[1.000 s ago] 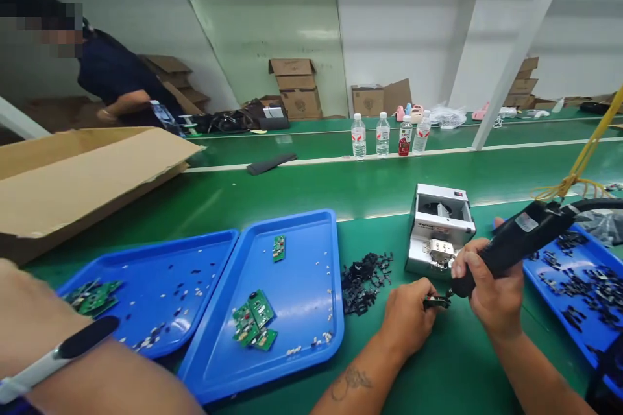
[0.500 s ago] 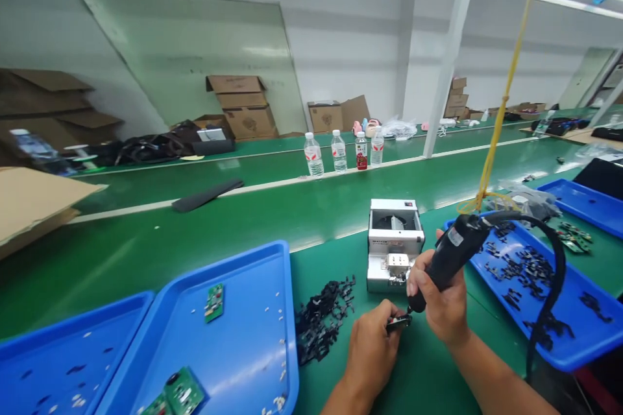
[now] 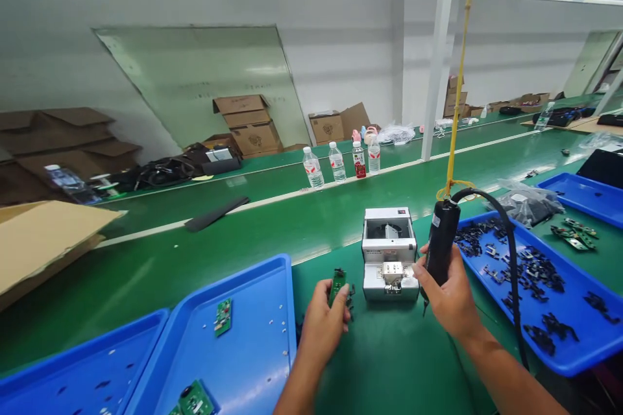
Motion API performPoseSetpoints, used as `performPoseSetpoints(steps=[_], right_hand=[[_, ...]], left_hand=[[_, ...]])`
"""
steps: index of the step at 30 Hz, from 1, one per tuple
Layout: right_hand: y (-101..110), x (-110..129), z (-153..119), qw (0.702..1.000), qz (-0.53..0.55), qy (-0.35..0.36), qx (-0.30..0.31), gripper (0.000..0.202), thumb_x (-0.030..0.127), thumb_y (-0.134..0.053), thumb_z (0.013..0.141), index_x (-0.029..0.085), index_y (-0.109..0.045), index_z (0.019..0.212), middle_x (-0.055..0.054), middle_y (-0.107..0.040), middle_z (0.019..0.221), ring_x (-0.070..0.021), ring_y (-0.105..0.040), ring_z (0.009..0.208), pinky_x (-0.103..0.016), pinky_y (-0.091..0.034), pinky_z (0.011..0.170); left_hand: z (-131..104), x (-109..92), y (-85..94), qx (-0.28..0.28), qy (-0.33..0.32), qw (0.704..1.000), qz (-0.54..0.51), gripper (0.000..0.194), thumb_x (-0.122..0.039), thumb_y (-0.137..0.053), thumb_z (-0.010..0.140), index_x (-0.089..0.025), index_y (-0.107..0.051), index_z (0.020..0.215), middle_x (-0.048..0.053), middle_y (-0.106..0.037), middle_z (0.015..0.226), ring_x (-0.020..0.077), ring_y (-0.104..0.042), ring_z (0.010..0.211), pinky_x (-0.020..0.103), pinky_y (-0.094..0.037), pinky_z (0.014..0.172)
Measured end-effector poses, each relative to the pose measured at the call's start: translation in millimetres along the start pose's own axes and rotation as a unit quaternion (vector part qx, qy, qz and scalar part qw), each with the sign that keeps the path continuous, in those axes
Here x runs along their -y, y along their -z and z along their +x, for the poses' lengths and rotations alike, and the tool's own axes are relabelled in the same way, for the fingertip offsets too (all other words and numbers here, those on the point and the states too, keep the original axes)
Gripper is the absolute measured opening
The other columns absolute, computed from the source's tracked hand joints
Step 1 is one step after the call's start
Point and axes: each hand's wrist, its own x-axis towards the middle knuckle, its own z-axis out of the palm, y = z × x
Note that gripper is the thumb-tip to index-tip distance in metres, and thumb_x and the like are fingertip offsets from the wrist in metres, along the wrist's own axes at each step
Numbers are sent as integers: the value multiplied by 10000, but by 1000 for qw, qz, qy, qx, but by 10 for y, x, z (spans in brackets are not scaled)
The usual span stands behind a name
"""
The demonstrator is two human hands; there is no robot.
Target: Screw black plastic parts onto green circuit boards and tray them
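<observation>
Two hands at work: I see both of them low in the head view, over the green surface.
Left hand: my left hand has its grip closed on a small green circuit board, pinched by the lower end and held upright, a dark part at its top edge.
Right hand: my right hand is wrapped around the black electric screwdriver, which stands nearly upright, tip down beside the palm; its black cable loops off the top and a yellow cord runs up from it.
Where the board is: just left of the grey screw feeder, above a small heap of black plastic parts, apart from the driver tip.
Nearby: blue tray on my left carries a few more boards; blue tray of black parts on my right.
Doing it well, as I judge it: I would keep the board steady and square to the bit, hold the driver plumb, and bring the tip to the feeder's outlet without tugging the cable.
</observation>
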Motion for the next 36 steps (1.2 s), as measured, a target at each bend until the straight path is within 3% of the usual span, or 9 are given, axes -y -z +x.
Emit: performPoseSetpoints(steps=[4,8,12,17,21,24,27,32,36], right_hand=[[160,31,121,996,-67,9,-54,498,494,-702,873,244,-508,1257,-35,-652,996,-212,-659,915,-414,-544,916],[252,-78,230,994,-72,32,-80,636,490,-711,857,250,-441,1380,-87,-654,1154,-243,-669,1036,-473,-515,1011],[338,-314,356,989,-103,42,-101,813,484,-740,804,230,-375,1485,-127,-659,1201,-285,-670,1067,-545,-492,1043],[465,-536,555,972,-187,56,-133,938,416,-692,729,196,-324,1562,-153,-691,1144,-370,-664,1088,-608,-478,1022],[547,-547,651,964,-210,44,-159,906,430,-701,706,234,-383,1532,-166,-705,1144,-393,-686,1008,-592,-517,946],[574,-566,707,962,-205,46,-176,894,430,-719,719,247,-385,1528,-154,-715,1140,-377,-694,1007,-566,-520,946],[570,-624,776,962,-196,41,-186,922,401,-743,729,220,-357,1546,-168,-710,1165,-343,-697,1012,-504,-530,932],[513,-661,905,961,-205,31,-185,910,399,-738,730,159,-371,1527,-144,-694,1125,-294,-684,978,-482,-528,927],[434,-614,981,958,-218,25,-187,878,385,-724,731,130,-395,1505,-167,-665,1158,-278,-664,957,-467,-527,919]], left_hand=[[564,-28,142,-23,10,997,76,371,-521,-593,893,-157,-607,963,86,-719,837,206,-695,657,286,-511,558],[1102,-177,114,-85,-11,987,137,300,-333,-676,915,-105,-629,1106,145,-729,1024,241,-706,960,369,-551,839],[1343,-292,-2,-110,-35,975,192,332,-385,-656,964,-117,-668,1158,105,-681,1216,234,-656,1124,449,-501,1033],[1249,-292,127,-135,-51,961,236,247,-357,-703,941,-146,-705,1068,92,-692,1214,251,-630,1187,502,-478,1073],[966,-202,757,-232,-24,941,244,268,-358,-684,950,-143,-687,1109,94,-674,1232,257,-620,1188,493,-489,1051],[778,-51,1292,-317,63,917,235,270,-315,-693,937,-118,-662,1119,120,-657,1236,261,-631,1148,470,-511,1001],[658,153,1606,-354,151,897,218,278,-277,-705,922,-108,-650,1135,133,-658,1231,260,-635,1134,460,-508,996],[589,293,1689,-364,239,880,190,265,-307,-706,909,-120,-667,1093,145,-646,1265,323,-573,1264,587,-406,1105],[572,102,1494,-327,166,922,126,257,-348,-734,831,-116,-677,926,190,-700,1032,423,-594,1231,570,-462,1040]])
